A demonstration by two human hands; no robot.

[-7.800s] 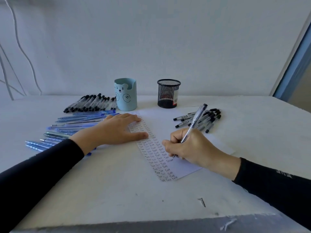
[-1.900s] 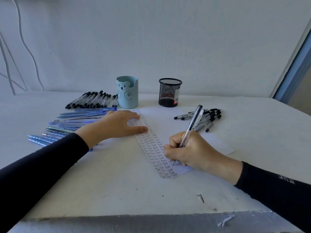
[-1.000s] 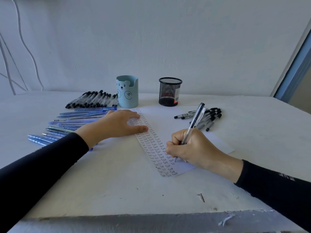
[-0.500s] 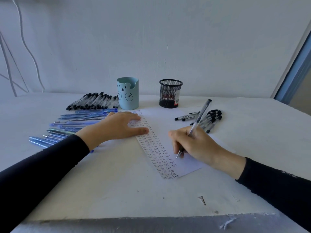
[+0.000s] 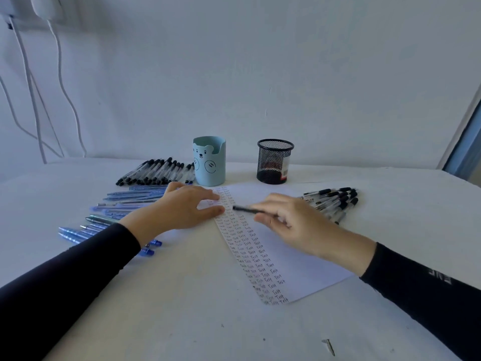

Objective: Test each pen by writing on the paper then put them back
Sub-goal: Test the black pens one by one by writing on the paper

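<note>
Trouble begins with the pen [image 5: 246,210], which lies almost level over the paper [image 5: 307,259], its dark end pointing to nine o'clock and most of its barrel hidden in the right hand [image 5: 294,221]. That hand's fingers are loosely curled round it in a light pinch, over the sheet's upper half. Whether the exposed end is the nib I cannot tell. If it is, a low sweep could drag a stray line through the columns of "Test" [image 5: 256,259] written down the sheet's left side, and so light a hold could let the pen roll free and drop. The left hand [image 5: 187,209] lies flat with fingers straight at the sheet's ten o'clock corner, pressing it to the table [image 5: 182,308], thumb tip just beside the pen's dark end. A poke there, or a lift of that palm, would in my judgement let the paper skid. Further out, sorting is the risk: a loose cluster of black pens [image 5: 335,201] sits at two o'clock from the sheet, a row of black-capped pens [image 5: 156,173] at eleven o'clock, and blue pens [image 5: 117,204] fan out at nine to ten o'clock, partly under the left forearm, where a sleeve could scatter them. Setting this pen in the wrong group would mix tested with untested. At twelve o'clock stand the blue bear cup [image 5: 209,162] and the black mesh cup [image 5: 274,162], either easily tipped by a careless reach.
</note>
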